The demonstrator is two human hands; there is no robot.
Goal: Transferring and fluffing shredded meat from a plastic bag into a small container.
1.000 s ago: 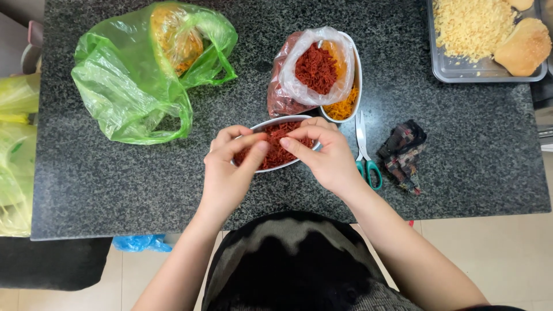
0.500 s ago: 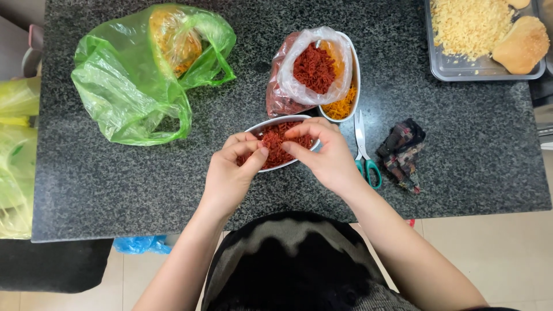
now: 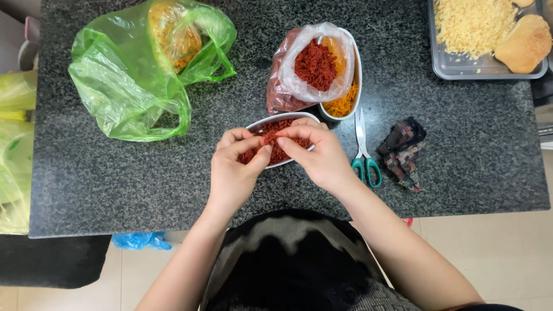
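Observation:
A small white oval bowl of dark red shredded food sits on the dark speckled counter close to me. Both hands hover over it. My left hand pinches red shreds between thumb and fingers. My right hand pinches the same clump from the other side, fingertips almost meeting. The hands hide most of the bowl. Just behind it stands a taller white oval container with orange shreds, and a clear bag of red shreds rests in its top.
A green plastic bag with orange contents lies at the back left. Green-handled scissors and a crumpled dark cloth lie right of the bowl. A metal tray with yellow shreds and bread sits at the far right corner. Yellow bags hang off the left edge.
My fingers have shifted slightly over the bowl, working the red shreds. Everything else on the counter is in the same place.

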